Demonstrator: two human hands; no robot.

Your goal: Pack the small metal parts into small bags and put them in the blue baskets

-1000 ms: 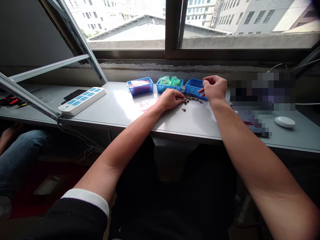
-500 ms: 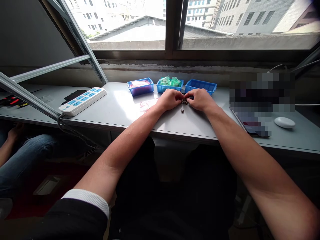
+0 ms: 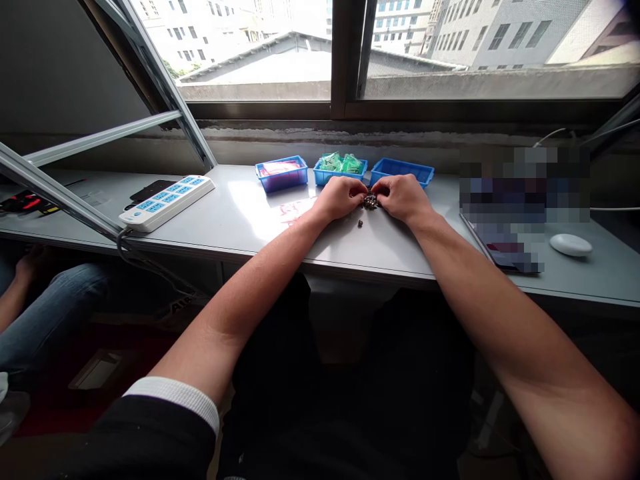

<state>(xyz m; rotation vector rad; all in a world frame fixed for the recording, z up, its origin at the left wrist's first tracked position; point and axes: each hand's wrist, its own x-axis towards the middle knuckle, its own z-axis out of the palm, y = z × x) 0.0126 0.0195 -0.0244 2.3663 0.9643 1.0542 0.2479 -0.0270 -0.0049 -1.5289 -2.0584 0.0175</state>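
Observation:
A small heap of dark, brassy metal pieces (image 3: 371,201), too small to name surely, lies on the grey-white table (image 3: 235,220). At its left edge is my left hand (image 3: 341,198), thumb and fingertips pinched together. My right hand (image 3: 401,196) is at the right edge, its fingers closed in the same way. Whatever the fingertips hold is too small to make out. One loose metal piece (image 3: 360,224) sits apart, nearer to me. Behind my hands stand a blue bin with green packets (image 3: 342,164) and another blue bin (image 3: 423,177) whose inside is partly hidden.
At the left, a blue bin (image 3: 281,181) holds pinkish packets, with a pink-printed plastic bag (image 3: 293,211) in front. A white power strip (image 3: 167,203) lies by a metal frame. To the right are a white mouse (image 3: 571,245) and a blurred-out device. Another person's leg (image 3: 65,300) shows far left.
My fingertips have parted slightly, so more of the metal heap shows between them. The loose piece in front sits a little further left and looks turned.

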